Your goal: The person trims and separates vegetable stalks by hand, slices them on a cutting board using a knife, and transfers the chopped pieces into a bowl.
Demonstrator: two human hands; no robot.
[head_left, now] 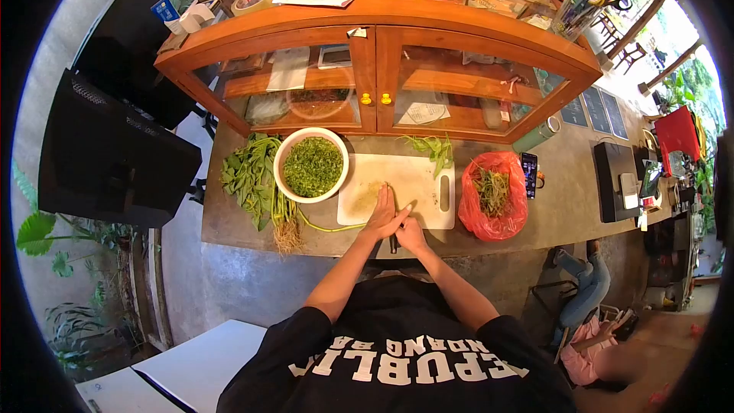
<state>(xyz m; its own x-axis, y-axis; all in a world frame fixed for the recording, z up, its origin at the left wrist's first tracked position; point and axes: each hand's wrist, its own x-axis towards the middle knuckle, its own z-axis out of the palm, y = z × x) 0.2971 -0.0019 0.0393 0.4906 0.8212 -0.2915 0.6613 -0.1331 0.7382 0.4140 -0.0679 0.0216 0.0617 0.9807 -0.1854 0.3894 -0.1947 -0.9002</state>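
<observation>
My left hand lies over the front of the white cutting board, its fingers stretched out and pressed side by side, pointing away from me. Right beside it, my right hand is closed around a knife, whose black handle sticks out toward my body. The blade is hidden by my hands. Small green bits dot the board. A leafy green sprig rests at the board's back right. To the left stands a white bowl full of chopped greens.
Leafy stalks with roots lie left of the bowl. A red plastic bag of plant scraps sits right of the board, beside a phone and a green bottle. A wooden cabinet borders the back. A person sits at right.
</observation>
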